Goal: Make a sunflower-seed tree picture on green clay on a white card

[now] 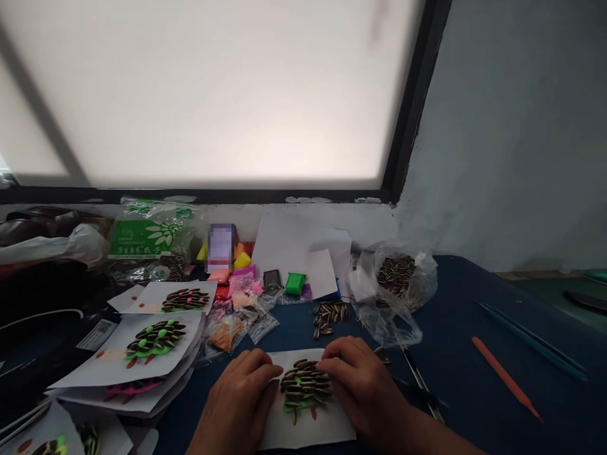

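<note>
A white paper card [327, 433] lies on the blue table, bearing a hedgehog-like shape of striped sunflower seeds [306, 385] set in green clay with small brown feet. My left hand [244, 398] rests over the card's left side, its fingers curled together; what they pinch, if anything, is hidden. At the upper right of the seed shape, my right hand [358, 382] has thumb and forefinger closed in a pinch touching the seeds. Whatever sits between those fingertips is too small to make out. Just beyond the card lies a loose pile of sunflower seeds [331, 314].
Finished-looking seed cards [156, 341] are stacked at left. Behind stand a green seed bag [147, 237], packets of coloured clay [244, 284] and a clear bag of seeds [398, 275]. An orange pointed tool [505, 376] and blue tweezers [535, 341] lie at right.
</note>
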{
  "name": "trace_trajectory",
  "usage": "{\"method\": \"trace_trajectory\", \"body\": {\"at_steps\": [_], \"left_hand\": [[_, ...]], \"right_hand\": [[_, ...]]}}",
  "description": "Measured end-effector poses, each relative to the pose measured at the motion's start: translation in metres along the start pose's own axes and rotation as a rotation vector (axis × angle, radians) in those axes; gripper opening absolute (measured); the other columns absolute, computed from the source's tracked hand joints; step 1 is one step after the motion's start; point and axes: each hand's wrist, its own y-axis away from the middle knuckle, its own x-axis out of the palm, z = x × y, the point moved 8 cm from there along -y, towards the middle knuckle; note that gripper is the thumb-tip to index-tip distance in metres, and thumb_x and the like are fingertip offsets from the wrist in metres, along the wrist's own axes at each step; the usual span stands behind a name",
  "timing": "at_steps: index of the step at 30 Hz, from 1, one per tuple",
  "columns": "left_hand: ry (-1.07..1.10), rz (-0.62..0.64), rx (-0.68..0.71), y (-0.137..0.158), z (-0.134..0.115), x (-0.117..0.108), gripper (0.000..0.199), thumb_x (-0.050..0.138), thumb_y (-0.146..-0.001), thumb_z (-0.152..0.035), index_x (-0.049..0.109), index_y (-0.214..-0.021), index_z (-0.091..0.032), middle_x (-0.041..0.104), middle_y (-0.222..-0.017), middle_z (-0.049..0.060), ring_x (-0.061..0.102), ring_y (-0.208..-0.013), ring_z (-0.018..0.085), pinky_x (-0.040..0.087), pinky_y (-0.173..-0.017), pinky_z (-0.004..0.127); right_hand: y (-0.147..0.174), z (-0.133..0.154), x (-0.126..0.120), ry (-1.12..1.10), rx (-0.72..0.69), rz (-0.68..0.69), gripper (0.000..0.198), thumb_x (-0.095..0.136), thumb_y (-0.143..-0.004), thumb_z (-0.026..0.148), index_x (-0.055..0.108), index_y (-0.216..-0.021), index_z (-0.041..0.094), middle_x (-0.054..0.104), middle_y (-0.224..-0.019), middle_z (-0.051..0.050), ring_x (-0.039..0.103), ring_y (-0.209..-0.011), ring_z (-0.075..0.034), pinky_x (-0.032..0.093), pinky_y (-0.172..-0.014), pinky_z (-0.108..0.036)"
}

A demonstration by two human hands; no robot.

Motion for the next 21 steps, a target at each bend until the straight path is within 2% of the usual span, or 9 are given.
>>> {"method": "trace_trajectory", "body": {"at_steps": [4,9,15,21], "left_hand": [[-0.045,0.091,0.04,-0.001,-0.001,0.003,0.027,0.046,-0.092,-0.019,0.072,-0.09,-0.024,0.068,-0.088,0.005,0.065,-0.081,0.021,0.052,-0.071,0.03],[-0.057,0.091,0.004,-0.001,-0.002,0.005,0.021,0.049,-0.09,-0.017,0.069,-0.084,-0.024,0.067,-0.086,0.004,0.063,-0.08,0.021,0.049,-0.072,0.031],[-0.032,0.128,0.036,-0.004,-0.001,0.006,0.02,0.051,-0.09,-0.017,0.067,-0.081,-0.024,0.067,-0.084,0.002,0.063,-0.078,0.02,0.047,-0.069,0.029],[0.004,0.12,0.007,-0.004,0.001,0.005,0.019,0.053,-0.089,-0.017,0.068,-0.079,-0.023,0.067,-0.083,0.002,0.063,-0.076,0.02,0.047,-0.069,0.029]], "right_hand": [[0.0,0.001,0.001,-0.004,-0.007,-0.014,0.027,0.047,-0.086,-0.001,0.065,-0.097,0.017,0.065,-0.092,-0.008,0.056,-0.08,-0.021,0.045,-0.069,-0.032],[0.001,0.0,0.002,-0.006,0.001,-0.002,0.028,0.048,-0.086,-0.002,0.065,-0.096,0.018,0.065,-0.093,-0.008,0.056,-0.08,-0.021,0.045,-0.07,-0.032],[0.0,0.003,0.001,-0.004,-0.007,0.003,0.029,0.048,-0.085,-0.002,0.065,-0.097,0.018,0.065,-0.094,-0.008,0.057,-0.082,-0.021,0.045,-0.072,-0.033],[-0.007,0.01,0.0,-0.068,0.006,0.001,0.024,0.049,-0.091,0.004,0.066,-0.098,0.018,0.065,-0.093,-0.007,0.058,-0.082,-0.021,0.045,-0.073,-0.033]]}}
